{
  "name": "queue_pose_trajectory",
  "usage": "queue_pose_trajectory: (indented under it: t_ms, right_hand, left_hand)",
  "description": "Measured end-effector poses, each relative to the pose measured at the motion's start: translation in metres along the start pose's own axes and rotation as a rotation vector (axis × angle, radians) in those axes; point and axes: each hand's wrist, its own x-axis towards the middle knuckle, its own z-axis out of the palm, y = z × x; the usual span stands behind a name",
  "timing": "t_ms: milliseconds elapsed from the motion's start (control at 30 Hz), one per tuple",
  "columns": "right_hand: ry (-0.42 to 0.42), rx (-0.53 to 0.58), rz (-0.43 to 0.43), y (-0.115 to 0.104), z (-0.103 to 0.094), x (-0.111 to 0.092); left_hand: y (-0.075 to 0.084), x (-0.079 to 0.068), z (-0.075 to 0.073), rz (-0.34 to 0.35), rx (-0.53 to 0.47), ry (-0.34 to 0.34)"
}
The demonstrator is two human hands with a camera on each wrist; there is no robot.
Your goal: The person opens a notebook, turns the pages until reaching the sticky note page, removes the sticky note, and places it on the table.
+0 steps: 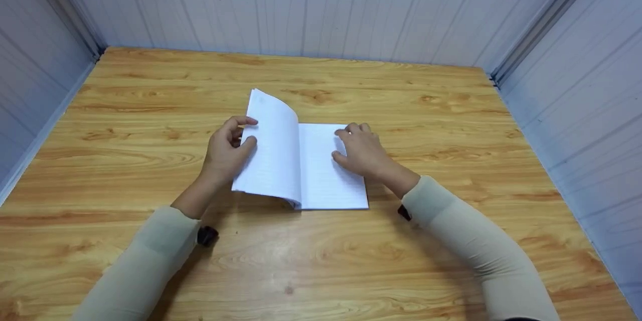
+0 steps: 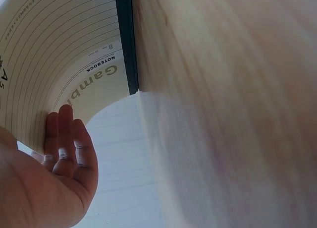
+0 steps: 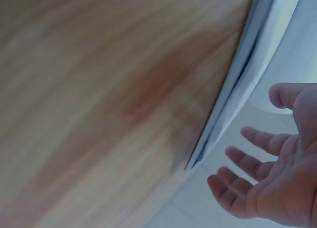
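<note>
A notebook (image 1: 323, 180) with lined white pages lies spread on the wooden table. My left hand (image 1: 224, 153) pinches its raised left part (image 1: 273, 153), thumb on the page and fingers behind. In the left wrist view the tan front cover (image 2: 74, 44), printed "NOTEBOOK" and "A5", bends up from a dark spine strip (image 2: 126, 39). Over the outer edge of the right page hovers or rests my right hand (image 1: 363, 150), its fingers loosely bent and gripping nothing. The right wrist view shows those fingers (image 3: 230, 193) spread; contact with the paper cannot be told.
The wood-grain table (image 1: 311, 266) extends around the notebook on every side. Pale panel walls (image 1: 281, 5) border it at the back, left and right. Each forearm wears a light sleeve, with a small dark device (image 1: 207, 235) at the left wrist.
</note>
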Motion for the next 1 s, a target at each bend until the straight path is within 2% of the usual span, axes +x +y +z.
queue_pose_trajectory:
  t_ms: [133,233,433,533,633,833,1000]
  right_hand:
    - [-0.048,-0.023,0.099,0.009,0.001,0.004]
    - [-0.089,-0.033,0.136,0.013,0.002,0.005]
    - [-0.153,-0.033,0.143,0.015,0.003,0.006]
    - [-0.153,-0.037,0.138,0.015,0.003,0.006]
    - [-0.151,-0.046,0.132,0.015,0.004,0.006]
    - [-0.139,-0.042,0.114,0.014,0.004,0.006]
    - [-0.112,-0.017,0.117,0.014,0.004,0.007]
  left_hand:
    - [0.0,0.0,0.0,-0.012,-0.003,0.0]
    - [0.004,-0.002,-0.001,-0.035,-0.026,-0.015]
    - [0.032,-0.011,-0.006,-0.066,-0.034,-0.041]
    - [0.039,-0.014,-0.007,-0.075,-0.03,-0.042]
    - [0.034,-0.012,-0.006,-0.078,-0.038,-0.041]
    - [0.007,-0.003,-0.002,-0.079,-0.049,-0.023]
    - [0.002,-0.001,-0.001,-0.04,-0.039,-0.006]
